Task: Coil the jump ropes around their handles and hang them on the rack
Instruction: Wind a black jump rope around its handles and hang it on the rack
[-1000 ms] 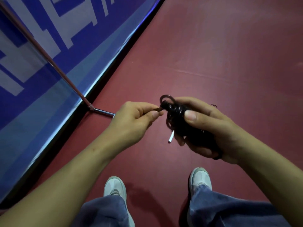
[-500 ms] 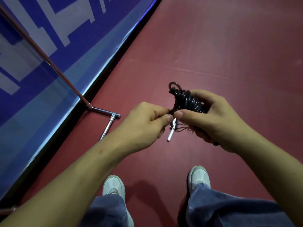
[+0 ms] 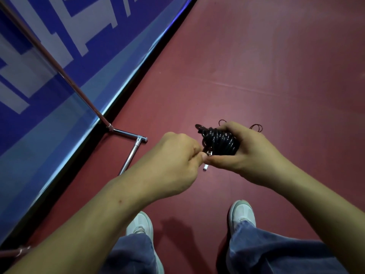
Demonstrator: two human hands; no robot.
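A black jump rope [image 3: 219,142] is wound in tight coils around its handles, and my right hand [image 3: 248,150] is wrapped around the bundle from the right. My left hand [image 3: 177,161] pinches the rope's loose end just below the coils, touching my right thumb. A small white tip [image 3: 205,167] sticks out beneath the pinch. Thin dark strands [image 3: 256,126] curl out behind my right hand. The handles are hidden inside the coils. The chrome rack's slanted pole [image 3: 59,70] runs down to its base bars [image 3: 128,135] on the floor at the left.
A blue and white banner wall [image 3: 59,46] lines the left side, meeting the dark red floor [image 3: 256,56] along a black edge. My two white shoes [image 3: 141,224] and blue jeans [image 3: 266,250] are below my hands. Another rack bar end [image 3: 17,252] shows at lower left.
The coiled bundle has turned in my right hand and shifted slightly right and up. My left hand moved from the top of the coil down to pinch the end beneath it.
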